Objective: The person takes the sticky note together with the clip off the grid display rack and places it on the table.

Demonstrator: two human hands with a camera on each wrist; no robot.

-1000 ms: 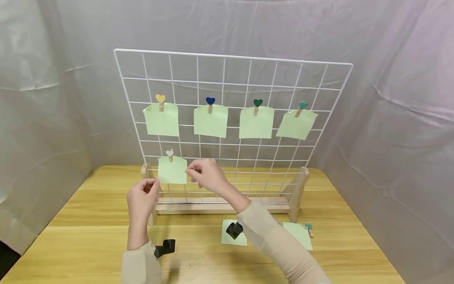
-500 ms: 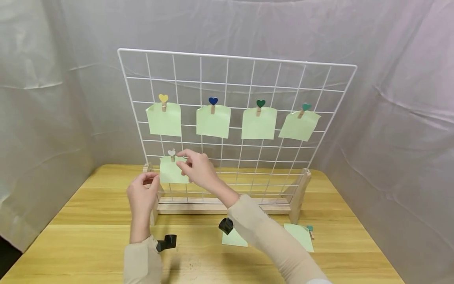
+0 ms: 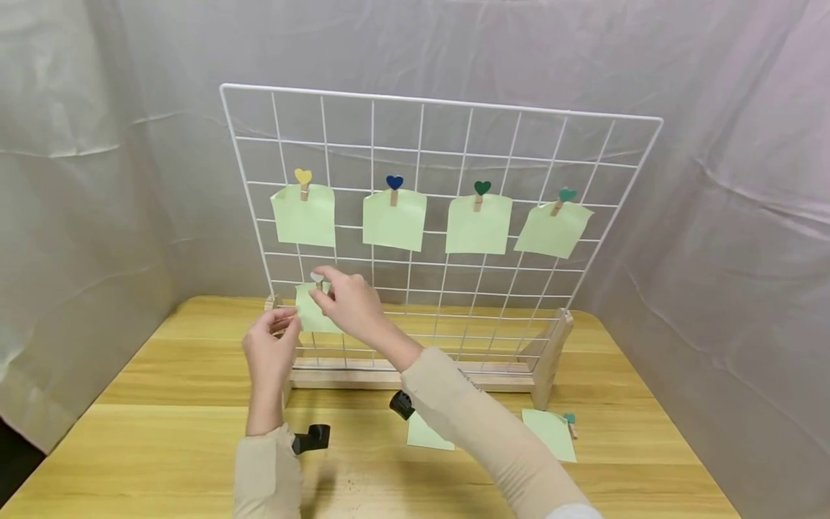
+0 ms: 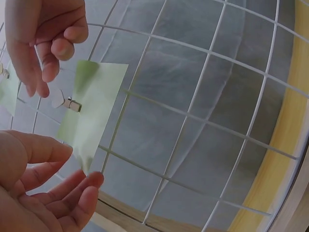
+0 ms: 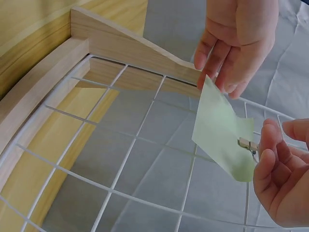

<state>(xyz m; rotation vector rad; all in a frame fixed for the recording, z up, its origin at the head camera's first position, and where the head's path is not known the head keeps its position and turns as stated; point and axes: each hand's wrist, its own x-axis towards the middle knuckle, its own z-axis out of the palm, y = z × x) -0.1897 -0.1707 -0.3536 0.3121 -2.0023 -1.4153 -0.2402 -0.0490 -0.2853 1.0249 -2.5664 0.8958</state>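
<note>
A pale green note (image 3: 310,314) hangs at the lower left of the white wire grid (image 3: 454,285), held by a small wooden clothespin (image 4: 72,104) with a white heart (image 3: 316,276). My left hand (image 3: 269,347) is at the note's left edge. In the left wrist view its thumb and fingertips (image 4: 95,180) stand apart around the note's curled corner. My right hand (image 3: 355,306) reaches across to the clothespin, index finger beside the heart and thumb in front of the note. In the left wrist view a small gap shows between its fingertips and the heart.
Higher on the grid hang several green notes (image 3: 394,223) under heart clothespins. Wooden feet (image 3: 552,360) hold the grid upright on the table (image 3: 162,432). Two notes lie in front: one (image 3: 428,434) partly behind my right sleeve, another (image 3: 550,435) beside a teal-heart clothespin (image 3: 571,424).
My right hand has left the note's right edge and moved up and left to the white-heart clothespin. My left hand stays at the left edge, and the view has shifted slightly.
</note>
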